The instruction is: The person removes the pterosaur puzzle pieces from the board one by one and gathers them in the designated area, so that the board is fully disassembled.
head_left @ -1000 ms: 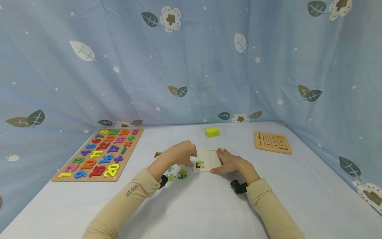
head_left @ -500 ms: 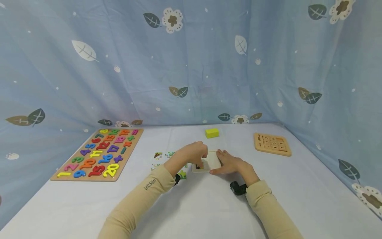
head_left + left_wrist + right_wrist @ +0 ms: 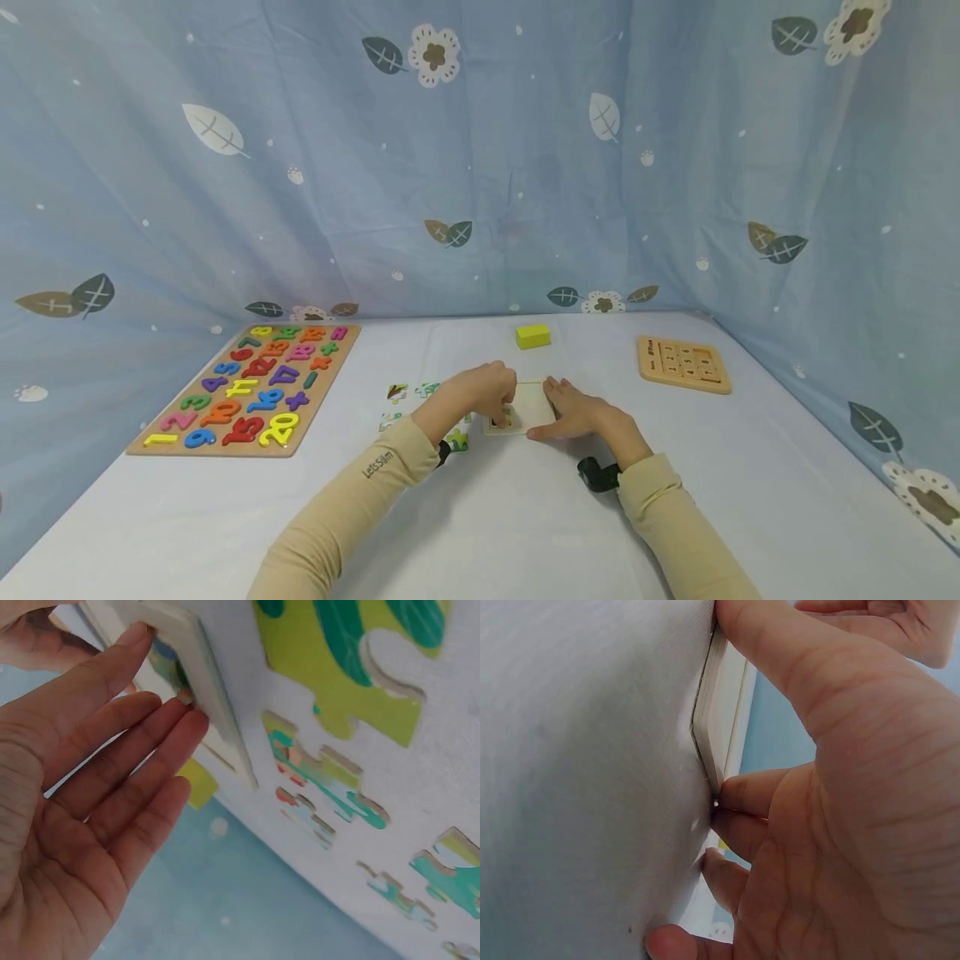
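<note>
A pale wooden puzzle tray [image 3: 534, 408] lies flat on the table, a green jigsaw piece [image 3: 497, 422] in its near left corner. My left hand [image 3: 480, 392] reaches over this corner with fingertips down at the piece. In the left wrist view, the thumb [image 3: 112, 664] meets the tray's rim and the other fingers extend beside the piece, which they partly cover. My right hand [image 3: 576, 408] holds the tray's right end between thumb and fingers. The right wrist view shows the thumb [image 3: 780, 645] along one edge and fingertips against the corner.
Several loose jigsaw pieces [image 3: 457, 439] lie left of the tray, partly behind the left arm. A colourful number board [image 3: 168, 421] sits far left. A yellow block [image 3: 533, 336] stands behind the tray, and a wooden number-slide puzzle [image 3: 684, 364] lies right. A blue curtain [image 3: 480, 167] borders the back.
The left hand has shifted right from the tray's left edge onto its near left corner, covering the piece there. The right hand keeps its place on the tray.
</note>
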Tool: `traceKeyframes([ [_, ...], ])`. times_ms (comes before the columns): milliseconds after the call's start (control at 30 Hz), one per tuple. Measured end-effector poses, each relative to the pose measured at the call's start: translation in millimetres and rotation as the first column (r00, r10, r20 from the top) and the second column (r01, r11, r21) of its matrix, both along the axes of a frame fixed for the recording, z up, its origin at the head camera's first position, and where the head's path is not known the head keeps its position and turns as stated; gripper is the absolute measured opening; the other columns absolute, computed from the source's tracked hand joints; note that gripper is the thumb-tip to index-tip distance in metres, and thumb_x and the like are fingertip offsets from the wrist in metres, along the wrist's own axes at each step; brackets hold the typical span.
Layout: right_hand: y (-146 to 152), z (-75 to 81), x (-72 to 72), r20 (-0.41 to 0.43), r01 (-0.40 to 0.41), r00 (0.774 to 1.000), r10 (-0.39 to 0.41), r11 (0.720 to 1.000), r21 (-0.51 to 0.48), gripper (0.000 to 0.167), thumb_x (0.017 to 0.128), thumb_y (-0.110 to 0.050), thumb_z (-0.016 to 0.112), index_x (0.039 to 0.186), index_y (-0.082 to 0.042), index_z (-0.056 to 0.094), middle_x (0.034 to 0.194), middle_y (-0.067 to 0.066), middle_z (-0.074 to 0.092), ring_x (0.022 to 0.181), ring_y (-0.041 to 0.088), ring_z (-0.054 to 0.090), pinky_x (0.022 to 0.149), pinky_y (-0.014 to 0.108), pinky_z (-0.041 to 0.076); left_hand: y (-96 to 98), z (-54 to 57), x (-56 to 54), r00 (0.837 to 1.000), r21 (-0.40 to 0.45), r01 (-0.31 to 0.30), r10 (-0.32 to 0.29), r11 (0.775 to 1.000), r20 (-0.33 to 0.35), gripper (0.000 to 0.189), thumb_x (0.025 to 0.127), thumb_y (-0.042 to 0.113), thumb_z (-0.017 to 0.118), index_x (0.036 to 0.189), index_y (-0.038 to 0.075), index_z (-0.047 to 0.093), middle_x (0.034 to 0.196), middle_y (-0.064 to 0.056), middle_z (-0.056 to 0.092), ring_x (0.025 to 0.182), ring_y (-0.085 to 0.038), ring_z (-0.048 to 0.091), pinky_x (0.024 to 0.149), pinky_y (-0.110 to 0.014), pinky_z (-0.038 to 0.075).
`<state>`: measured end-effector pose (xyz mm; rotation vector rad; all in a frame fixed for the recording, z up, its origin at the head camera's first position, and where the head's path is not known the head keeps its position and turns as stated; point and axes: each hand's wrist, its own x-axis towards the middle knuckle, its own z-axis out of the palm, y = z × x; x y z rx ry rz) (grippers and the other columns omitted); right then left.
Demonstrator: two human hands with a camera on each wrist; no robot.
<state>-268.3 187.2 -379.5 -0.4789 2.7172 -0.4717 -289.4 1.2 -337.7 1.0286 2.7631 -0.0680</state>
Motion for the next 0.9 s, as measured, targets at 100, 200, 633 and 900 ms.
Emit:
traceKeyframes([
  [100,-0.2,-0.2,-0.3,-0.004,-0.003,1.000,0.003,1.000,0.002,0.105,0.084,-0.058,0.062,0.152,0.004,0.012,0.160,0.021,0.011,0.148,0.039,0.010,0.113,0.060,0.021,0.8,-0.5,0.6,1.000,-0.008,0.016,-0.016,1.000,-0.009,0.033,0.074,0.023,0.084,0.061,0.014,0.055,0.060,0.007,0.049,0.055,-0.005,0.040,0.051,-0.018,0.035],
  [200,0.5,-0.1,-0.8,-0.008,-0.008,1.000,0.008,1.000,0.001,0.105,0.084,-0.058,0.062,0.152,0.004,0.012,0.160,0.022,0.011,0.148,0.040,0.010,0.114,0.059,0.021,2.2,-1.0,0.8,0.999,-0.016,0.036,-0.037,0.999,-0.018,0.040,0.074,0.022,0.084,0.057,0.015,0.048,0.056,0.008,0.043,0.052,-0.005,0.036,0.049,-0.017,0.032],
  [633,1.5,-1.3,-0.7,-0.015,-0.017,1.000,0.017,1.000,-0.017,0.104,0.084,-0.057,0.063,0.151,0.005,0.013,0.159,0.022,0.012,0.147,0.040,0.010,0.114,0.060,0.020,2.3,-2.4,1.6,0.998,-0.023,0.050,-0.051,0.998,-0.040,0.031,0.075,0.021,0.084,0.069,0.013,0.055,0.066,0.006,0.052,0.057,-0.004,0.045,0.051,-0.016,0.038],
  [900,-0.2,0.9,0.3,-0.022,-0.025,0.999,0.024,0.999,-0.027,0.102,0.085,-0.053,0.064,0.150,0.007,0.014,0.159,0.025,0.012,0.147,0.042,0.011,0.114,0.059,0.020,-4.6,2.0,2.8,0.995,0.008,0.073,-0.072,0.997,-0.067,0.036,0.077,0.018,0.080,0.060,0.016,0.048,0.059,0.008,0.042,0.053,-0.005,0.035,0.048,-0.017,0.031],
])
